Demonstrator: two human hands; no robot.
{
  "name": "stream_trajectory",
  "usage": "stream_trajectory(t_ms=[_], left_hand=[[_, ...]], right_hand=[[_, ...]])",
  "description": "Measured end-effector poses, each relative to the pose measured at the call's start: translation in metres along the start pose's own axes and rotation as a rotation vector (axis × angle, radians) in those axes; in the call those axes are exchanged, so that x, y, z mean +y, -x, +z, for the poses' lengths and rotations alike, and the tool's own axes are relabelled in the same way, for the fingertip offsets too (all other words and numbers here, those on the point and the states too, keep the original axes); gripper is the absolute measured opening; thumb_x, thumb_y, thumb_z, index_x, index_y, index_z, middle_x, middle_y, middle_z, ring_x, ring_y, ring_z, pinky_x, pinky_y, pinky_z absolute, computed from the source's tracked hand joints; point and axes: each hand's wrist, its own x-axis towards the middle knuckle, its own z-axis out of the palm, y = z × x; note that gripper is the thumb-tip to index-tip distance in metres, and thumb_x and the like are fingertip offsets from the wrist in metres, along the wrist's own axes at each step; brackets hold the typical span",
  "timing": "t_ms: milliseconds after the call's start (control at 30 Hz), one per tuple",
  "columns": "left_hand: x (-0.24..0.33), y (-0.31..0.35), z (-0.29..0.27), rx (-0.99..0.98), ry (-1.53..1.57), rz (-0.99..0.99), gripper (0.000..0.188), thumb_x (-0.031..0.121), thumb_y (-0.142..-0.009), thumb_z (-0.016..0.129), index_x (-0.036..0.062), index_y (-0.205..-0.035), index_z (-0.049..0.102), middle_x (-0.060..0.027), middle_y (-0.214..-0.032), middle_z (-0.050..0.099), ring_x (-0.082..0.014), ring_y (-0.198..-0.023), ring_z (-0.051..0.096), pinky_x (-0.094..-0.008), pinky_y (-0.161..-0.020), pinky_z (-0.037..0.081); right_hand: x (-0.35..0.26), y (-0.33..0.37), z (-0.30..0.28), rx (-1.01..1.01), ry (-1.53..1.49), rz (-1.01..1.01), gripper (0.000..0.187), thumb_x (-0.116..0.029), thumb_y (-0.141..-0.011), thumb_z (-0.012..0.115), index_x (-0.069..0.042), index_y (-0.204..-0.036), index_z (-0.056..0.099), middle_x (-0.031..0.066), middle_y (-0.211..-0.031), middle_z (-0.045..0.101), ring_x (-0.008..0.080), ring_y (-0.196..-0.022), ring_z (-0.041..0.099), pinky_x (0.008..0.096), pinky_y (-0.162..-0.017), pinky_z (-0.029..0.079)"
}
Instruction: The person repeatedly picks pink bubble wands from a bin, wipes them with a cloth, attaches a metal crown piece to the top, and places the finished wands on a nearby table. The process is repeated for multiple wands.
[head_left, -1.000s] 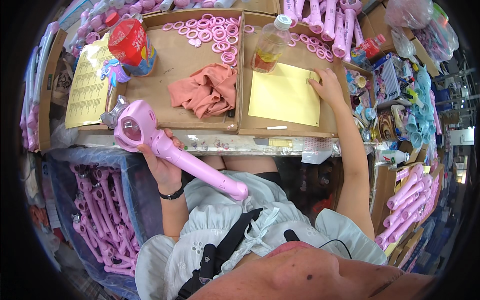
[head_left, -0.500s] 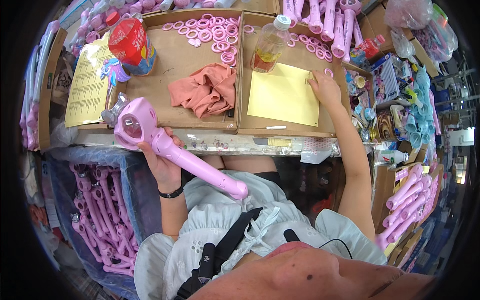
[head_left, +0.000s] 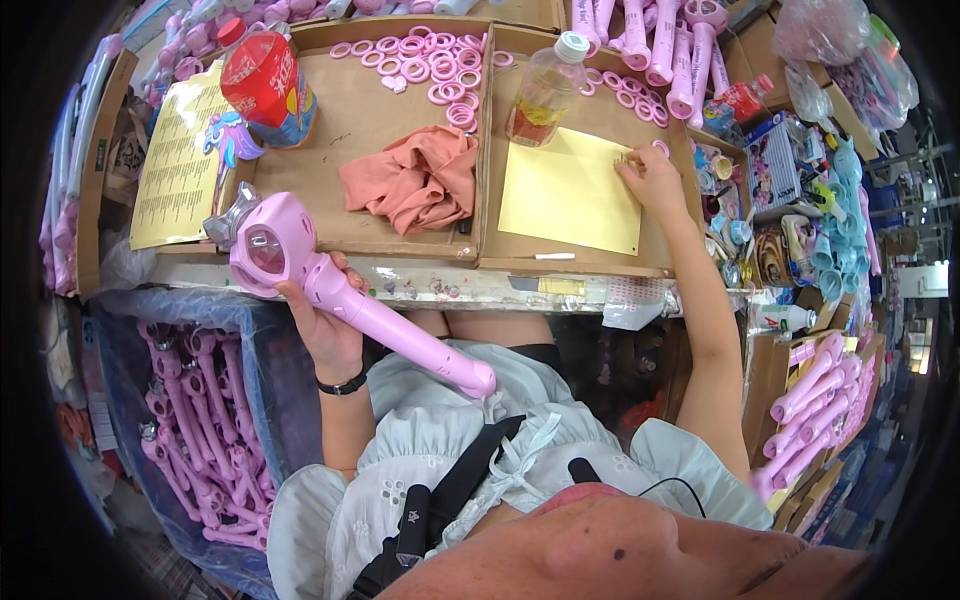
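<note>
My left hand (head_left: pixel 328 325) is wrapped around the handle of a pink toy wand (head_left: pixel 400 345), held at a slant above my lap. Its round head has a clear window, and a silver star-shaped piece (head_left: pixel 230 218) sits on the head's end. On the right, my right hand (head_left: pixel 655 183) rests at the upper right corner of a yellow sheet (head_left: pixel 565 195), with bent fingers pinched together against it. Whatever lies between those fingertips is too small to make out. Just beyond them is a pink ring (head_left: pixel 660 147).
Pink rings (head_left: pixel 445 65) lie scattered in cardboard trays, beside a salmon cloth (head_left: pixel 415 180). A clear bottle (head_left: pixel 545 90) and a red bottle (head_left: pixel 268 85) stand there. A blue-lined bin (head_left: pixel 190 310) at lower left holds several wands. More pink handles (head_left: pixel 812 390) are stacked at right.
My right fingertips have curled closer together at the sheet's corner. The left hand and wand keep the same pose; the view has shifted slightly.
</note>
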Motion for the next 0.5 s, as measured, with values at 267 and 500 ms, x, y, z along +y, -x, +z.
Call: stream_trajectory(t_ms=[267,500], left_hand=[[0.002,-0.001,-0.011,-0.080,-0.038,-0.044,0.075,0.060,-0.085,0.048,0.0013,-0.129,0.037,-0.0127,-0.101,0.057,-0.0206,-0.078,0.060,-0.0350,-0.071,0.051],[0.033,0.012,-0.042,-0.422,0.043,-0.303,0.087,0.055,-0.073,0.063,0.0065,-0.136,0.028,-0.0212,-0.131,0.046,-0.0457,-0.110,0.052,-0.0599,-0.092,0.042]], right_hand=[[0.026,-0.002,-0.006,0.021,-0.723,0.191,0.050,-0.035,-0.091,0.054,0.003,-0.058,0.057,0.0200,-0.097,0.065,0.0223,-0.083,0.064,0.0292,-0.073,0.052],[0.023,0.003,-0.047,0.379,-1.198,0.189,0.044,-0.033,-0.097,0.042,0.001,-0.074,0.059,0.0187,-0.102,0.063,0.0205,-0.093,0.061,0.0279,-0.083,0.048]])
